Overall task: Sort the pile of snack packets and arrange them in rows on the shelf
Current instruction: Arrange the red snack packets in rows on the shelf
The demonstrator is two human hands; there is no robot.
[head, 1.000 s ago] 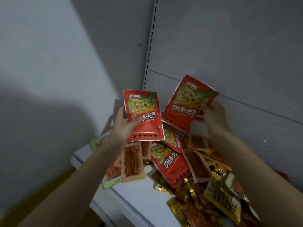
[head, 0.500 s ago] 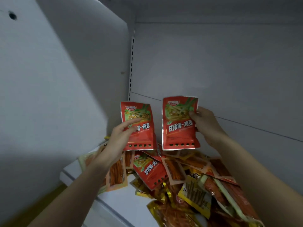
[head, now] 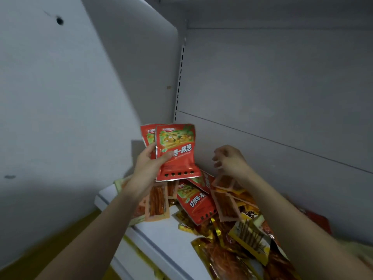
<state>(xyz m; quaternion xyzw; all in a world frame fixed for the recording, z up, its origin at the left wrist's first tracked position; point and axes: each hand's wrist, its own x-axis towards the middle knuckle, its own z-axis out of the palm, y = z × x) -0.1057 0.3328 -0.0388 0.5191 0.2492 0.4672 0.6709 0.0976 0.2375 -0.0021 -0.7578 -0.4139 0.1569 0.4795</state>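
My left hand (head: 149,168) grips two red snack packets (head: 177,152) stacked one in front of the other, upright above the pile. The thumb lies across the front packet. My right hand (head: 230,160) hovers to the right of them with loosely curled fingers and holds nothing. Below both hands a mixed pile of snack packets (head: 226,215) lies on the white shelf (head: 161,235): another red packet (head: 197,203), orange see-through packets (head: 157,201) and yellow and gold packets (head: 250,237).
The shelf's grey back panel (head: 272,98) and a slotted upright (head: 179,81) rise behind the pile. A grey side wall (head: 60,118) stands at the left. The shelf's front edge (head: 125,229) runs diagonally, with yellow floor below it.
My right hand passed its red packet over to the left hand, which now holds both together. The right hand let go and drew back to the right, empty.
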